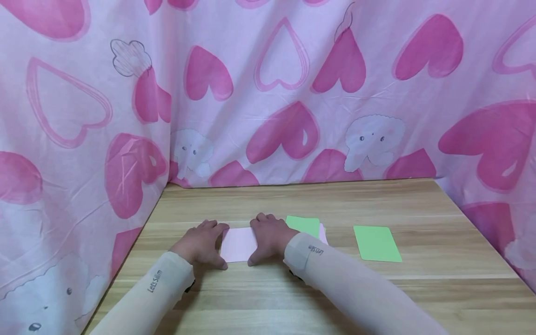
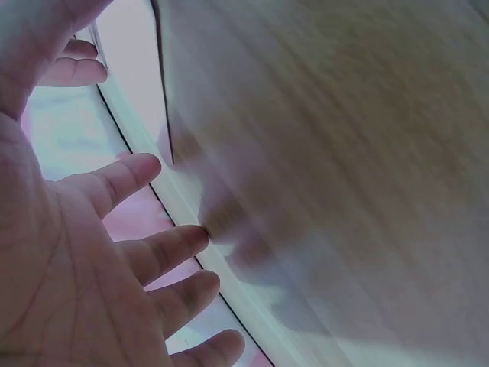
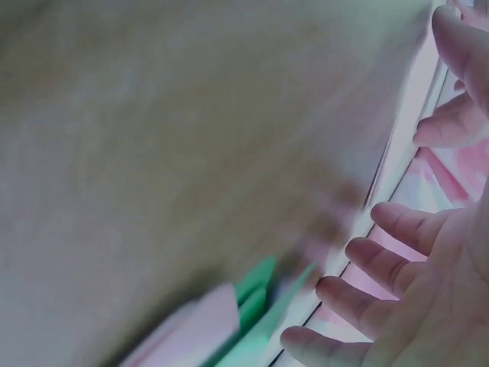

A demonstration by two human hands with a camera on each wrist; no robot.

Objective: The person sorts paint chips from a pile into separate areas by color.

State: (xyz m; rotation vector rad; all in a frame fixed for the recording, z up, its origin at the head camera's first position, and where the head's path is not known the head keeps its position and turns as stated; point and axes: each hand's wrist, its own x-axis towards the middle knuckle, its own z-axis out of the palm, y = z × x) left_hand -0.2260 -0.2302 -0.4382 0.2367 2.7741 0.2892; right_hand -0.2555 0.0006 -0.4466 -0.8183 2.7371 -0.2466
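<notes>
Card [image 1: 238, 245] between hands [image 1: 203, 243] [image 1: 270, 238], "LetsSlim" on sleeves [image 1: 144, 295] [image 1: 360, 284]

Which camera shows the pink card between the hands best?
The head view: it shows the pink card from above and nearly whole. The left wrist view catches only part of it, cut off by the picture's top edge; the right wrist view shows just a narrow, slanting strip.

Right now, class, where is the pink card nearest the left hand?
In the head view, the pink card is just left of centre, between the left hand and right hand.
</notes>
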